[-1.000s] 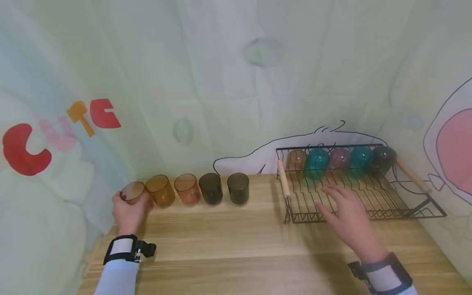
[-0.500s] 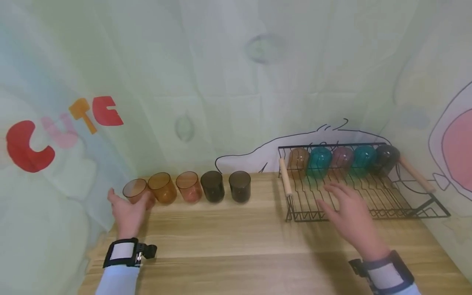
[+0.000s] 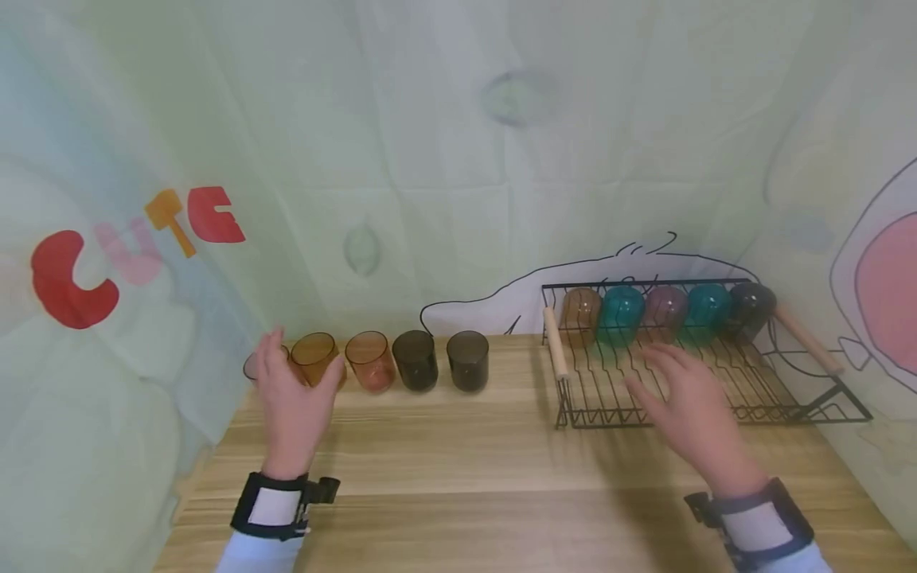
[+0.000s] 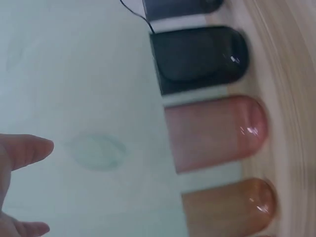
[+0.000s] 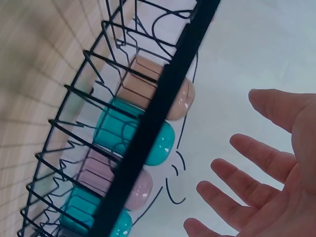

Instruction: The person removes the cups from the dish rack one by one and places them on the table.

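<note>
Left hand [image 3: 297,406] has its fingers up and thumb spread wide, nothing in its grip, right in front of the left end of a tumbler row. Right hand [image 3: 691,418] is loosely spread too, also holding nothing, over the front edge of a black wire rack [image 3: 623,428].

Row runs along the worktop's [image 3: 458,469] back edge, left half, all mouth up: a half-hidden tumbler [image 3: 252,367], amber tumbler [image 3: 313,352], pink tumbler [image 3: 370,364], then two smoky ones, the inner dark tumbler [image 3: 415,364] and the end dark tumbler [image 3: 469,364].

Rack's by the back right corner, wooden handle [image 3: 555,344] on its left. Five tumblers sit bottoms-up along its back edge: brown tumbler [image 5: 182,98], teal tumbler [image 5: 160,143], mauve tumbler [image 5: 140,190], second teal tumbler [image 5: 122,225], black tumbler [image 3: 752,305].
</note>
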Action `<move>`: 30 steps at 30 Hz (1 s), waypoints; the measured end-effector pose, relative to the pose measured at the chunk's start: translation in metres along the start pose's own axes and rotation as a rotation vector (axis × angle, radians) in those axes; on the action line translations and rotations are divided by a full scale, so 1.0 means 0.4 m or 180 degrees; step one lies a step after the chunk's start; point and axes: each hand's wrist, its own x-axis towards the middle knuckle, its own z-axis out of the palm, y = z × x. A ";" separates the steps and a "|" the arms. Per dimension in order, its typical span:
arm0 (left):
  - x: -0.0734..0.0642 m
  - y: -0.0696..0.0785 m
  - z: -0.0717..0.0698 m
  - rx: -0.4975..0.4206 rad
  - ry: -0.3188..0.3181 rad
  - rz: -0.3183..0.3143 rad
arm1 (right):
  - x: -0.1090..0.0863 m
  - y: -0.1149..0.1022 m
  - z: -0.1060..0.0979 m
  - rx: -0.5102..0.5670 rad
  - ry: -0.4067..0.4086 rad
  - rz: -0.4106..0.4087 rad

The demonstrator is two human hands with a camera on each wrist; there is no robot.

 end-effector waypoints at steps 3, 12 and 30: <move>-0.015 0.037 0.010 -0.0071 -0.0140 0.0251 | 0.012 0.006 -0.010 -0.0047 0.0062 -0.0036; -0.066 0.110 0.057 -0.0183 -0.0563 0.0571 | 0.068 0.032 -0.049 -0.0302 0.0220 -0.0103; -0.238 0.180 0.188 0.0061 -0.2111 0.0508 | 0.196 0.177 -0.053 -0.0421 -0.0928 0.0420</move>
